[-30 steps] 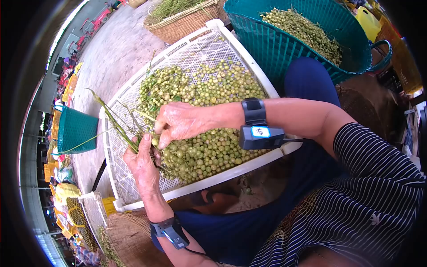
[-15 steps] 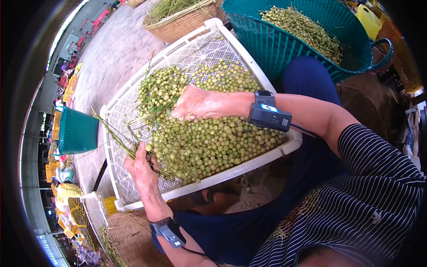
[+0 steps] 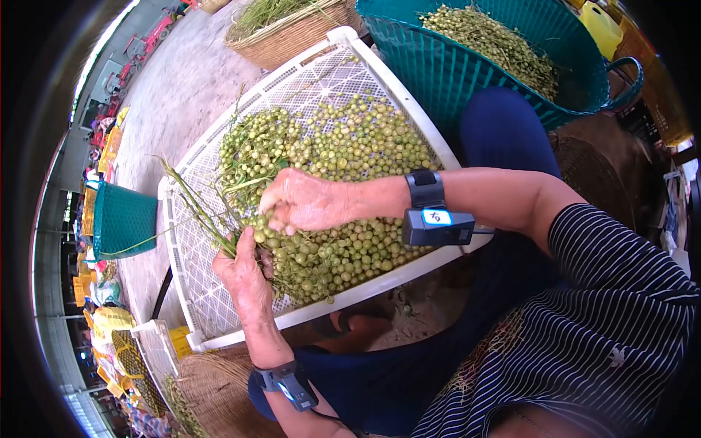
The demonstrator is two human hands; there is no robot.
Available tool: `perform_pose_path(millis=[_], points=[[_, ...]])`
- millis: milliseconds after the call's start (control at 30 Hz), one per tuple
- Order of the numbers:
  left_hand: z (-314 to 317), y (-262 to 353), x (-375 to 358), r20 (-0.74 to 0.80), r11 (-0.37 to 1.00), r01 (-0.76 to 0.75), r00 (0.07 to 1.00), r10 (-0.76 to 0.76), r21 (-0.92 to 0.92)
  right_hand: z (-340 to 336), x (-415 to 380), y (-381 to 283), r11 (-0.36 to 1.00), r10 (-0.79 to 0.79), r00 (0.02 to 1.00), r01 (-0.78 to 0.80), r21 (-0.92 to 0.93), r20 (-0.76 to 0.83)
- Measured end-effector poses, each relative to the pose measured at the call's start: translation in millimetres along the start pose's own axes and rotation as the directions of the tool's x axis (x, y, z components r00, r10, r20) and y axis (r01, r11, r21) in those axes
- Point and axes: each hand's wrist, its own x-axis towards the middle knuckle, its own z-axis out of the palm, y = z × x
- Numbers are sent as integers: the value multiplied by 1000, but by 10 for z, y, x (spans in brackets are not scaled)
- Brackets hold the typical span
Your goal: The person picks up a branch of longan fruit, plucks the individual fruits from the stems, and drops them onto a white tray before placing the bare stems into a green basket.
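Observation:
My left hand [image 3: 247,276] is closed round a bunch of thin green stems [image 3: 198,208] at the near left side of a white mesh crate [image 3: 185,281]. The stems' long ends stick out toward the crate's left edge. Small round green fruits [image 3: 343,255] cover much of the crate's mesh floor. Just above and right of my left hand, my right hand [image 3: 310,201] has its fingers curled shut by the fruits at the stems. What lies inside those fingers is hidden. More fruits on stalks [image 3: 255,142] are heaped beyond my right hand.
A large teal basket [image 3: 423,62] holding more fruits stands at the upper right. A wicker basket of stems [image 3: 292,36] sits behind the crate. Another teal basket [image 3: 125,219] is on the floor at left, and a woven basket [image 3: 215,390] at lower left.
My right hand has moved down and left, closer to my left hand. My left hand has shifted slightly right with the stems still in it.

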Motion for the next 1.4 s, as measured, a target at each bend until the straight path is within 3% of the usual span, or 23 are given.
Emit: perform_pose_path(millis=[67, 167, 233, 333, 400, 433, 500, 567, 633, 700, 767, 867, 967, 1100, 1133, 1233, 1267, 1333, 1400], points=[[-24, 12, 7, -19, 999, 34, 999, -34, 9, -101, -59, -141, 967, 241, 970, -244, 78, 42], [-53, 20, 18, -59, 999, 32, 998, -33, -25, -163, -112, -197, 937, 293, 951, -306, 168, 98], [-57, 29, 19, -72, 998, 37, 997, -40, -51, -171, -137, -254, 946, 273, 956, -287, 150, 106], [19, 46, -37, -31, 998, 55, 998, -55, -1, -77, -153, -208, 934, 219, 972, -234, 270, 85], [126, 32, -96, -19, 1000, 5, 1000, -5, -30, 15, -84, -95, 956, 8, 995, -35, 290, 95], [164, 26, -106, -10, 997, -47, 999, 47, -62, 38, -109, -34, 957, 10, 996, -36, 289, 93], [135, 6, -84, 2, 999, -37, 999, 37, -34, 36, -167, -172, 992, -66, 998, 65, 104, 1], [100, 10, -58, 8, 999, 44, 999, -44, -21, 18, -109, -55, 994, -112, 993, 112, 4, 38], [79, 40, -65, 26, 999, 53, 998, -53, 6, -55, -108, -63, 975, 124, 987, -140, 173, 101], [46, 69, -74, 54, 996, 70, 996, -73, 61, -98, -107, -52, 966, 158, 977, -183, 181, 142], [14, 61, -57, 60, 997, 63, 996, -66, 46, -102, -121, -57, 922, 209, 968, -243, 301, 141], [31, 75, -65, -31, 996, 93, 995, -93, -1, -109, -104, -101, 950, 186, 965, -224, 216, 184], [63, 147, -114, 43, 990, 129, 990, -132, 61, -72, -112, -194, 943, 226, 955, -264, 203, 194], [68, 104, -93, 49, 996, 88, 995, -89, 19, -12, -87, -102, 951, 245, 968, -251, 182, 51], [61, 86, -67, 6, 998, 67, 998, -67, -12, -27, -80, -107, 944, 310, 950, -310, 113, 18], [-1, 51, -6, -28, 997, 65, 997, -67, -52, -103, -90, -143, 926, 367, 929, -370, 74, 47], [-1, 63, -7, -42, 996, 69, 997, -71, -48, -88, -89, -108, 926, 367, 929, -370, 75, 48], [13, 62, -9, -52, 996, 76, 996, -78, -41, -53, -95, -21, 888, 319, 943, -332, 318, 94], [52, 43, -23, -64, 999, 34, 997, -36, -33, -54, -103, -98, 909, 299, 947, -320, 269, 114]])
